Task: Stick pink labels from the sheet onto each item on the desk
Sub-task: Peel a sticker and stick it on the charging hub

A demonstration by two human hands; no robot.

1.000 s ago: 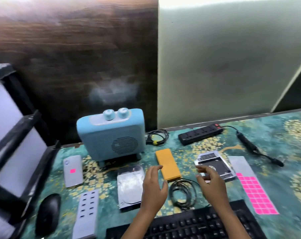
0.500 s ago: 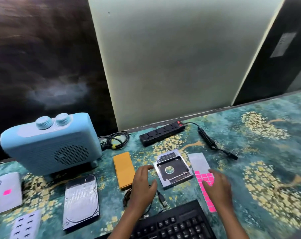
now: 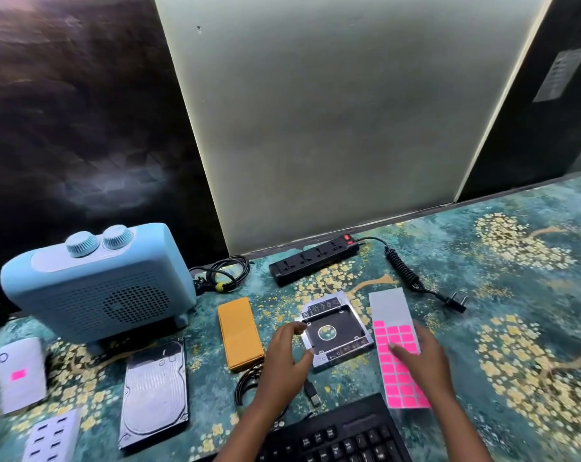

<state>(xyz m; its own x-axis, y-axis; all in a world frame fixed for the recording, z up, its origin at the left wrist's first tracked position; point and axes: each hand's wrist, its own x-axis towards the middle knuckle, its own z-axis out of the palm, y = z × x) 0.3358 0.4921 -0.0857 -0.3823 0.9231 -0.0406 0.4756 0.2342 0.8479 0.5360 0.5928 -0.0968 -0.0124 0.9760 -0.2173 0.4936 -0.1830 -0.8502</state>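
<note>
A sheet of pink labels [image 3: 395, 335] lies on the patterned desk, its upper part bare grey backing. My right hand [image 3: 422, 358] rests on the sheet, fingertips on the pink squares. My left hand [image 3: 285, 358] hovers with fingers apart at the left edge of a silver drive caddy [image 3: 337, 331]. Other items: an orange case [image 3: 239, 331], a hard drive [image 3: 155, 391], a blue heater [image 3: 95, 285], a black power strip [image 3: 312, 258], and a white device [image 3: 20, 375] bearing one pink label.
A black keyboard [image 3: 342, 435] sits at the near edge. A coiled black cable [image 3: 249, 385] lies under my left wrist, another bundle [image 3: 222, 275] behind the orange case. A white multi-port hub [image 3: 50, 438] is at the lower left. The power strip's plug [image 3: 455, 301] lies right of the sheet.
The view swung right. My right hand moved from the drive caddy onto the label sheet; my left hand shifted from near the orange case to the caddy's left edge.
</note>
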